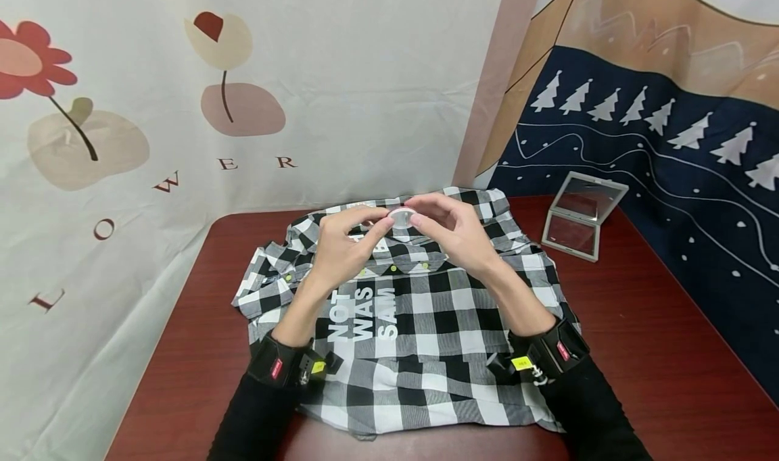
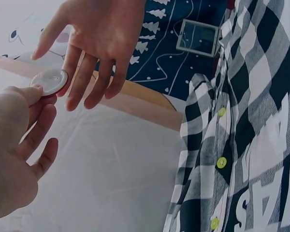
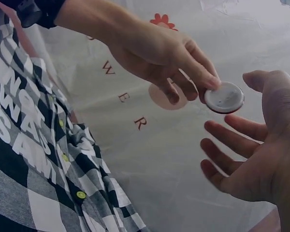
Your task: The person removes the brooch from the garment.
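Observation:
A small round white disc with a red edge [image 1: 402,218] is held up above a checked shirt [image 1: 450,316]. My left hand [image 1: 342,246] pinches it between thumb and index finger, its other fingers loosely bent, as the left wrist view shows. Beside the disc's other edge is my right hand [image 1: 458,236], thumb and fingers spread apart. In the right wrist view, a gap separates the right thumb from the disc [image 3: 224,97], and the index fingertip lies just below its rim. Black and white, the shirt has yellow-green buttons [image 2: 222,162] and white lettering [image 1: 363,314].
The shirt lies spread on a dark red table [image 1: 657,353]. A square folding mirror [image 1: 572,234] stands opened at the table's right side. Behind hang a pale cloth with flowers [image 1: 365,76] and a dark blue one with white trees [image 1: 639,150].

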Tool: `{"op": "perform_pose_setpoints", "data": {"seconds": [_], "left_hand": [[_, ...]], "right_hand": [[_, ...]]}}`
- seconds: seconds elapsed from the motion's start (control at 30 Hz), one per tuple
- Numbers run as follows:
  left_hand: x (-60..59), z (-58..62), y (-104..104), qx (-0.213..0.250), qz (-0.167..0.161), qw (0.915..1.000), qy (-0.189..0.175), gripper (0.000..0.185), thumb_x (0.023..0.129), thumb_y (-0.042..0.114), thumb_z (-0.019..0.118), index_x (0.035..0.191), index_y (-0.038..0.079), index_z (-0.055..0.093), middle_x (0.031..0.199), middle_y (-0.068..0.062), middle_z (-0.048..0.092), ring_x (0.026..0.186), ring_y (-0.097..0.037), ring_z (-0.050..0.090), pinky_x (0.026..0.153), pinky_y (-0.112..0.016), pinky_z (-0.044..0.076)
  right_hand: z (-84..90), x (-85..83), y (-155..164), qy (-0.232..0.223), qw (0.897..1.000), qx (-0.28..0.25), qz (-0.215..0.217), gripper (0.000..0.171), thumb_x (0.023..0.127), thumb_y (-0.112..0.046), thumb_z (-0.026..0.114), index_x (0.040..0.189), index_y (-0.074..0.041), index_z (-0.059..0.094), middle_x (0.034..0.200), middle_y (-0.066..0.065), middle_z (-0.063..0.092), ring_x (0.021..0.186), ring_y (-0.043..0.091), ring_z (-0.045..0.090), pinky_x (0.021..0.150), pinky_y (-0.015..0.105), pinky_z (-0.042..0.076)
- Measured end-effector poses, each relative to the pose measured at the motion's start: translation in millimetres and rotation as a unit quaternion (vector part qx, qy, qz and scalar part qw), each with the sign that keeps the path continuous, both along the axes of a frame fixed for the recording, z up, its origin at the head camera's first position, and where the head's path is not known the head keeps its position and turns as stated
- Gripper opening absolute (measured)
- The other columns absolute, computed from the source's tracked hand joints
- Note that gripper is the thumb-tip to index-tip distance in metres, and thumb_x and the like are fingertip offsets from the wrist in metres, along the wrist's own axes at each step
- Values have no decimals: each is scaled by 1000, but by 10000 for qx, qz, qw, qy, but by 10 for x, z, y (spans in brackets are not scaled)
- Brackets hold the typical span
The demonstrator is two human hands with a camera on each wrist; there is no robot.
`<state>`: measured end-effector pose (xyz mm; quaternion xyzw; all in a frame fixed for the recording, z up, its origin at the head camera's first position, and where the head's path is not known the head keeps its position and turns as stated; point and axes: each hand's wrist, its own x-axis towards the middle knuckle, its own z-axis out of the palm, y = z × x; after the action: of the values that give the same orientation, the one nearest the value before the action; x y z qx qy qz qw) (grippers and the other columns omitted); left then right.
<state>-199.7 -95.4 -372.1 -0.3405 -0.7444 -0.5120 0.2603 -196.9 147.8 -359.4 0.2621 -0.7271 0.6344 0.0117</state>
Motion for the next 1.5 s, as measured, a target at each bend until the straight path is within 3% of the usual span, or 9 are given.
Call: {"op": "perform_pose_setpoints", "data": {"seconds": [0.2, 0.43, 0.6, 1.07, 1.37, 1.5], "left_hand": [[-38, 2, -21, -531, 117, 9925, 1098, 18, 95, -3, 86, 112, 1, 88, 107, -16, 88, 97, -32, 85, 95, -41, 67], [-46, -3, -45, -937, 301, 9817, 1628, 16, 94, 1, 87, 110, 3, 89, 104, -14, 88, 94, -30, 84, 92, -45, 67], [-50, -1, -52, -1136, 466, 9727, 1972, 18, 92, 2, 88, 109, 5, 89, 101, -11, 88, 91, -28, 84, 89, -46, 67], [-63, -30, -54, -1231, 431, 9658, 2241, 21, 90, 1, 89, 110, 7, 89, 102, -10, 88, 89, -27, 84, 88, -45, 67], [-46, -32, -50, -1286, 461, 9647, 2252, 21, 91, 1, 89, 110, 9, 90, 103, -8, 88, 91, -26, 84, 89, -44, 67], [-46, -33, -49, -1318, 487, 9640, 2258, 20, 92, 2, 89, 111, 9, 90, 103, -8, 88, 91, -26, 83, 90, -44, 67]], "right_hand": [[50, -11, 65, -203, 9985, 445, 242, 34, 114, -23, 63, 139, -5, 76, 142, 13, 75, 128, 20, 73, 112, 32, 58], [77, -15, 102, -548, 9947, 702, 514, 36, 114, -24, 62, 141, -5, 75, 142, 15, 76, 136, 31, 71, 116, 31, 57], [78, -16, 104, -631, 9931, 791, 600, 33, 113, -22, 65, 137, -5, 77, 139, 14, 77, 130, 25, 72, 113, 31, 58], [20, -36, 98, -681, 9925, 791, 632, 32, 111, -22, 70, 134, -2, 79, 135, 10, 80, 120, 19, 76, 105, 29, 60], [3, -45, 94, -815, 9922, 700, 636, 34, 110, -19, 72, 134, 5, 77, 137, 31, 74, 110, 16, 77, 99, 29, 62], [-3, -54, 100, -835, 9922, 694, 620, 34, 110, -19, 73, 134, 6, 76, 134, 26, 77, 109, 16, 77, 99, 31, 63]]}}
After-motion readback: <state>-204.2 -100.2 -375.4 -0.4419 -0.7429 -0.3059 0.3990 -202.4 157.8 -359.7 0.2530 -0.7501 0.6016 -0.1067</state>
